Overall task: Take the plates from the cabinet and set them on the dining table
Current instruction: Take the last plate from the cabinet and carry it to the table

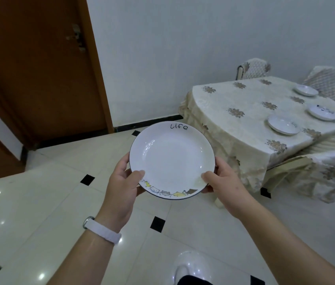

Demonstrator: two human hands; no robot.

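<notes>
A white plate [171, 159], lettered "Life" on its far rim and banded with small cartoon figures on its near rim, is held out in front of the body, roughly level, above the tiled floor [39, 192]. It is carried by both hands at once. The left hand [121, 188] is curled round the lower left edge, with the thumb laid on the upper face of the rim and the fingers tucked beneath, out of sight. The right hand [222, 182] is closed on the lower right edge in the same manner, thumb on top. Neither hand is spread; each is pinched on the rim.

The worktop [244, 103], draped in a cream flowered cloth, lies ahead and to the right of the held plate, well apart from it. Three plates [283, 124] [322, 112] [306, 90] are already set along its right side, while the left part of the cloth is bare. The right hand is the nearer to the worktop. A swing to the right and forward is judged to be called for, with the plate kept level. No cabinet is seen. A brown door [39, 68] stands to the left
</notes>
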